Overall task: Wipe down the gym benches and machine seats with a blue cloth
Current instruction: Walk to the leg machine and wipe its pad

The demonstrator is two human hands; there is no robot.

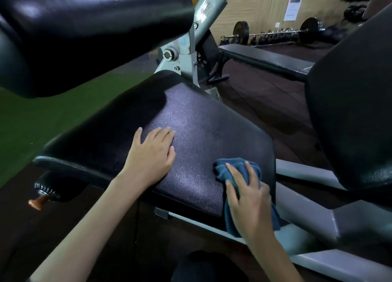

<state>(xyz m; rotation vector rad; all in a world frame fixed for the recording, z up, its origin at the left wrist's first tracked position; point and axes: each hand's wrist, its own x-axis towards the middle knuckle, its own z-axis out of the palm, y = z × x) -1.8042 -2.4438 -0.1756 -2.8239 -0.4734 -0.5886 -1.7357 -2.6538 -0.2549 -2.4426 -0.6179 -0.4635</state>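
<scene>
- Head view, nearest: the right hand (250,199) lies with its fingers spread and fairly straight on the blue cloth (232,169), pressing it down rather than gripping it.
- The blue cloth is bunched on the near right corner of the black seat pad (201,120), and part of it hangs down over the pad's near edge under the palm.
- The left hand (151,154) rests flat and relaxed on the same pad, to the left of the cloth and apart from it, holding nothing.
- A grey metal frame (307,173) runs beside and beneath the pad on the right.
- A ribbed black knob (45,191) with an orange tip sticks out below the pad's left end.
- Green turf (31,116) covers the floor to the left, and dark flooring shows to the right.
- A second black pad (84,27) looms above at upper left, and another large one (350,112) stands on the right.
- Farther back sits a flat bench (265,58).
- Against the far wall lies a loaded barbell (275,34), with paper notices (293,8) pinned above it.
</scene>
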